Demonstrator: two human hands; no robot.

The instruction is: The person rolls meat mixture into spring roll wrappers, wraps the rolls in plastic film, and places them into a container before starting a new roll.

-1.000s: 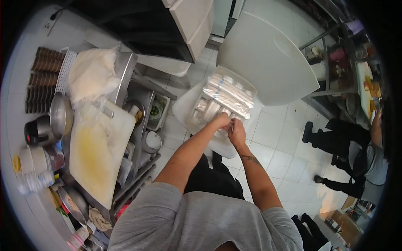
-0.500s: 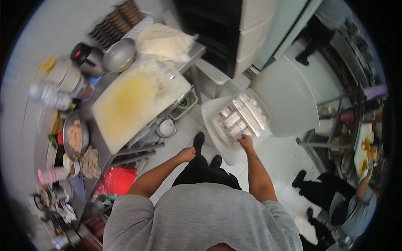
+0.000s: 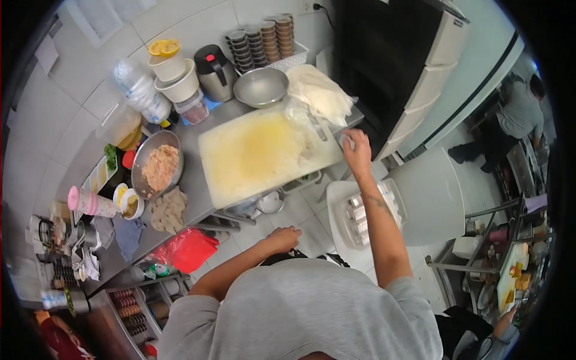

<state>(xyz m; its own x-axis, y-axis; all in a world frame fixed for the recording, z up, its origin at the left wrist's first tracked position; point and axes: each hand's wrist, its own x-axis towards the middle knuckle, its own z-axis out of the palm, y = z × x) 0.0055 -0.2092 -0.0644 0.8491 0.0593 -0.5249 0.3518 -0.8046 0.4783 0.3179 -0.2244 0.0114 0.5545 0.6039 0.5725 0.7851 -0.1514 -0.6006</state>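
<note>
My right hand [image 3: 355, 146] reaches out near the right corner of the stained white cutting board [image 3: 258, 156]; its fingers are curled, and whether it holds anything is too small to tell. My left hand [image 3: 282, 239] is in front of my waist with curled fingers, and nothing is plainly visible in it. Beneath my right forearm, a clear plastic container [image 3: 354, 231] with white wrapped packs stands on a white chair [image 3: 336, 195]. A pale plastic bag [image 3: 318, 96] lies at the board's far right corner, beside a steel bowl [image 3: 261, 87].
On the counter's left are a bowl of orange-pink mixture [image 3: 160, 169], a cloth [image 3: 168, 211] and a pink cup [image 3: 90, 202]. A tall dark cabinet [image 3: 384, 54] stands behind. Co-workers [image 3: 519, 111] are at the right. A red bag [image 3: 191, 251] hangs below the counter.
My right hand has left the container on the chair and moved up to the board's right corner. The view has turned toward the counter. My left hand stays near my waist.
</note>
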